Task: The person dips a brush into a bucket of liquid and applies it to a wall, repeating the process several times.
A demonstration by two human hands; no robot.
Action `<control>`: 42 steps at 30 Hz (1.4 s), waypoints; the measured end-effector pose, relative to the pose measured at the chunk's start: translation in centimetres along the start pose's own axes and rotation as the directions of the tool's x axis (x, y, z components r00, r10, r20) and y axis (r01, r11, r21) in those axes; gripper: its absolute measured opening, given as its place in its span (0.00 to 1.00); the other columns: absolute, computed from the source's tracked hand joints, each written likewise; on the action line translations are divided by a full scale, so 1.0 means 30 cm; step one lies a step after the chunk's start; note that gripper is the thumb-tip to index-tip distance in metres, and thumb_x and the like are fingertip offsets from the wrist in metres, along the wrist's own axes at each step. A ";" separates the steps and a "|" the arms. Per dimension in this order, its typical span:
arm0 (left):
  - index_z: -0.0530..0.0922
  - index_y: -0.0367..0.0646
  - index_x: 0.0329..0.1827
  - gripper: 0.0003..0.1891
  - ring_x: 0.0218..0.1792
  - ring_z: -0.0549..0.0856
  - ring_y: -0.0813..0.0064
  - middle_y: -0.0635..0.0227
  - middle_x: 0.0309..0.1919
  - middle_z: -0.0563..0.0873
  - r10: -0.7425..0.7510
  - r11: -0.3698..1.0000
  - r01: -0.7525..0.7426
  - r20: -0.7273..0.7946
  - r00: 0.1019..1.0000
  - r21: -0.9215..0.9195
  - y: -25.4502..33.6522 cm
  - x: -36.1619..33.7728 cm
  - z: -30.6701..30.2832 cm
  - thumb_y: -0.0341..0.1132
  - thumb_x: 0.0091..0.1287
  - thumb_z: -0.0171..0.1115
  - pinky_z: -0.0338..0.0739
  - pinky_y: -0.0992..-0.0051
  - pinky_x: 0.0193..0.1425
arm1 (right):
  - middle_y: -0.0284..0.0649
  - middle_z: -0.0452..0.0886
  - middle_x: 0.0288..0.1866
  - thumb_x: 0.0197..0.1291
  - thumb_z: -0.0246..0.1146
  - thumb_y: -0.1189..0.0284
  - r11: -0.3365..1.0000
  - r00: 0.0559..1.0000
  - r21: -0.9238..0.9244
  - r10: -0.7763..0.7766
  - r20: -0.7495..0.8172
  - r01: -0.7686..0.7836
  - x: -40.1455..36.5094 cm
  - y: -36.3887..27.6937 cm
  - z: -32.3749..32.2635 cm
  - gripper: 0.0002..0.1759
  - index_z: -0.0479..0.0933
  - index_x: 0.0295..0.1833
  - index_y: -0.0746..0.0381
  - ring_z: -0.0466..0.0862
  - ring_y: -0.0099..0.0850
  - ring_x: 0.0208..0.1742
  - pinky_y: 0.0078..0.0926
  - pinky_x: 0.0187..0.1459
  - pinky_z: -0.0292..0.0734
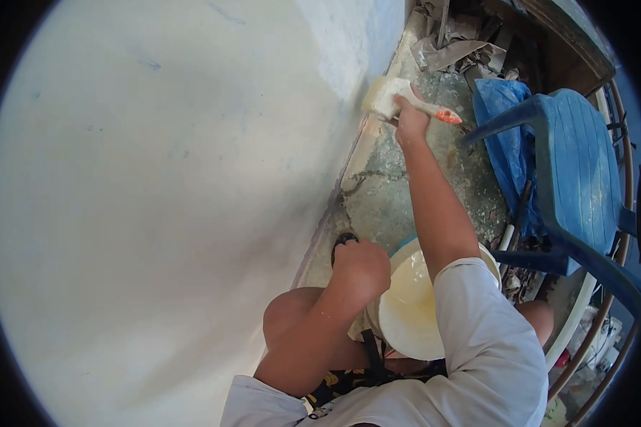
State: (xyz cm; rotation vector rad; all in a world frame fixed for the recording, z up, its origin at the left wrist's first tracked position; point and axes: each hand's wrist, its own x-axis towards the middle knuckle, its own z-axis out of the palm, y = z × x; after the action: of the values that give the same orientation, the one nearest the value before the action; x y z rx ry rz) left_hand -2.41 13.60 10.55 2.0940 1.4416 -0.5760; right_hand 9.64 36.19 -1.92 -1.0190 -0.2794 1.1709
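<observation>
My right hand (412, 121) is closed around a wide paintbrush (424, 107) with an orange-tipped handle. The pale bristles of the brush are at the lower edge of the wall (192, 156), beside the floor. My left hand (363, 267) is lower down, near my knee and next to the bucket; its fingers are mostly hidden, so what it holds, if anything, does not show. Between my arms stands a white bucket (409, 313) with pale yellow paint inside, partly covered by my right arm.
A blue plastic chair (584, 164) stands at the right, with a blue sheet (502, 135) beside it. Rubble and torn sacking (463, 53) lie at the top. A metal railing (628, 178) runs along the right edge. The concrete floor (381, 206) is stained.
</observation>
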 end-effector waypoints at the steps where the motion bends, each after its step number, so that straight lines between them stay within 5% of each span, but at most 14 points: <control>1: 0.83 0.38 0.37 0.12 0.42 0.82 0.57 0.55 0.38 0.83 -0.004 1.000 0.004 0.017 1.000 -0.015 -0.002 0.003 -0.007 0.33 0.55 0.56 0.74 0.61 0.42 | 0.44 0.76 0.54 0.55 0.57 0.85 1.000 1.000 0.011 -0.011 0.012 0.011 0.023 0.069 0.001 0.32 0.64 0.68 0.60 0.83 0.36 0.45 0.36 0.32 0.87; 3: 0.83 0.39 0.38 0.12 0.43 0.83 0.57 0.55 0.39 0.83 -0.028 1.000 0.028 0.029 0.999 -0.005 -0.007 0.006 -0.019 0.34 0.55 0.56 0.75 0.61 0.43 | 0.46 0.75 0.55 0.55 0.57 0.85 0.996 1.000 -0.088 0.007 0.030 -0.004 0.063 0.185 0.015 0.32 0.63 0.68 0.62 0.82 0.37 0.46 0.37 0.34 0.87; 7: 0.83 0.39 0.39 0.13 0.45 0.83 0.57 0.55 0.42 0.83 -0.061 0.998 0.064 0.108 0.992 -0.022 -0.022 0.013 -0.044 0.34 0.56 0.56 0.75 0.61 0.46 | 0.47 0.75 0.56 0.55 0.58 0.84 0.995 0.991 -0.075 -0.062 0.122 0.072 -0.044 -0.055 0.186 0.32 0.63 0.68 0.64 0.81 0.38 0.50 0.40 0.39 0.86; 9: 0.84 0.40 0.39 0.13 0.45 0.83 0.57 0.55 0.42 0.83 -0.044 0.999 0.047 0.098 0.994 -0.026 -0.016 0.016 -0.047 0.34 0.56 0.56 0.75 0.61 0.46 | 0.48 0.74 0.57 0.56 0.58 0.83 0.992 0.942 0.106 -0.102 0.318 0.072 -0.066 -0.192 0.189 0.33 0.61 0.69 0.63 0.80 0.38 0.52 0.43 0.42 0.86; 13: 0.84 0.41 0.38 0.12 0.44 0.83 0.57 0.56 0.41 0.84 -0.041 0.999 0.042 0.094 0.995 0.001 0.013 0.024 -0.048 0.34 0.56 0.56 0.75 0.61 0.45 | 0.47 0.74 0.58 0.57 0.58 0.82 0.892 0.902 0.446 -0.127 0.413 -0.079 -0.065 -0.212 0.208 0.35 0.58 0.71 0.61 0.81 0.39 0.51 0.41 0.37 0.87; 18: 0.84 0.40 0.39 0.14 0.44 0.84 0.58 0.56 0.42 0.84 -0.043 0.999 0.040 0.118 0.992 0.023 0.004 0.021 -0.065 0.37 0.54 0.59 0.77 0.62 0.46 | 0.46 0.74 0.59 0.57 0.57 0.83 0.998 0.984 -0.045 0.045 0.172 -0.037 -0.087 -0.034 0.075 0.33 0.61 0.70 0.61 0.81 0.37 0.51 0.42 0.41 0.86; 22: 0.84 0.40 0.41 0.16 0.44 0.85 0.58 0.57 0.43 0.85 -0.051 0.999 0.048 0.173 0.984 0.020 -0.006 0.025 -0.082 0.40 0.53 0.61 0.80 0.62 0.47 | 0.45 0.74 0.58 0.56 0.58 0.84 0.998 0.994 -0.042 -0.052 0.096 0.056 -0.047 0.017 0.095 0.32 0.64 0.68 0.61 0.81 0.35 0.50 0.38 0.37 0.86; 25: 0.84 0.41 0.40 0.15 0.43 0.85 0.59 0.56 0.42 0.85 -0.057 0.998 0.053 0.169 0.984 0.029 -0.015 0.026 -0.081 0.39 0.53 0.60 0.80 0.63 0.47 | 0.44 0.75 0.55 0.55 0.58 0.85 0.996 0.969 0.076 -0.071 0.235 0.055 -0.136 -0.159 0.275 0.31 0.65 0.67 0.61 0.82 0.34 0.48 0.36 0.36 0.86; 30: 0.86 0.46 0.32 0.10 0.41 0.86 0.63 0.60 0.36 0.87 -0.045 0.999 0.045 0.036 0.998 0.003 -0.012 0.013 -0.054 0.33 0.51 0.56 0.79 0.65 0.41 | 0.44 0.75 0.55 0.55 0.59 0.85 0.959 0.913 0.265 -0.193 0.359 0.098 -0.152 -0.310 0.230 0.31 0.65 0.66 0.61 0.81 0.34 0.48 0.36 0.34 0.87; 32: 0.86 0.46 0.32 0.10 0.40 0.86 0.63 0.60 0.36 0.87 -0.041 0.999 0.041 0.051 0.998 -0.002 -0.020 0.009 -0.065 0.33 0.51 0.56 0.79 0.65 0.41 | 0.45 0.75 0.55 0.55 0.59 0.84 0.990 0.980 0.090 -0.125 0.155 0.112 -0.105 -0.198 0.176 0.31 0.65 0.66 0.61 0.81 0.34 0.47 0.37 0.33 0.88; 36: 0.86 0.46 0.32 0.10 0.40 0.86 0.63 0.60 0.35 0.87 -0.034 0.999 0.033 0.023 0.999 0.021 -0.020 0.013 -0.057 0.33 0.52 0.56 0.79 0.65 0.39 | 0.48 0.74 0.55 0.55 0.59 0.85 0.998 0.995 -0.045 -0.035 0.092 0.040 -0.131 -0.141 0.275 0.31 0.66 0.66 0.62 0.82 0.36 0.47 0.39 0.33 0.87; 39: 0.86 0.46 0.32 0.10 0.40 0.86 0.62 0.60 0.35 0.87 -0.040 0.999 0.040 0.035 0.999 0.017 -0.035 0.002 -0.038 0.33 0.52 0.56 0.79 0.66 0.39 | 0.49 0.73 0.56 0.56 0.57 0.83 0.994 0.967 -0.031 -0.090 0.237 0.100 -0.205 -0.289 0.340 0.31 0.63 0.68 0.61 0.82 0.38 0.48 0.40 0.34 0.88; 41: 0.86 0.46 0.32 0.10 0.40 0.86 0.62 0.60 0.35 0.87 -0.029 1.000 0.029 0.033 0.999 -0.005 -0.023 0.017 -0.052 0.33 0.52 0.57 0.79 0.66 0.40 | 0.50 0.72 0.57 0.59 0.56 0.81 0.961 0.877 0.267 -0.184 0.444 0.067 -0.218 -0.371 0.320 0.32 0.59 0.70 0.61 0.81 0.40 0.49 0.40 0.34 0.87; 42: 0.86 0.46 0.32 0.10 0.40 0.86 0.62 0.60 0.35 0.87 -0.032 0.999 0.032 0.024 0.999 -0.015 -0.017 0.019 -0.054 0.33 0.52 0.57 0.78 0.66 0.40 | 0.50 0.72 0.57 0.59 0.56 0.81 0.963 0.876 0.260 -0.183 0.446 0.069 -0.219 -0.370 0.312 0.32 0.59 0.70 0.61 0.81 0.40 0.49 0.40 0.34 0.87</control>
State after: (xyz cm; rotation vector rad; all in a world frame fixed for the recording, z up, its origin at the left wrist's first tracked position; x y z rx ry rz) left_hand -2.62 15.19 11.35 2.0493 1.4644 -0.5984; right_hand 7.71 35.10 13.86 -0.4876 -0.5662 1.2849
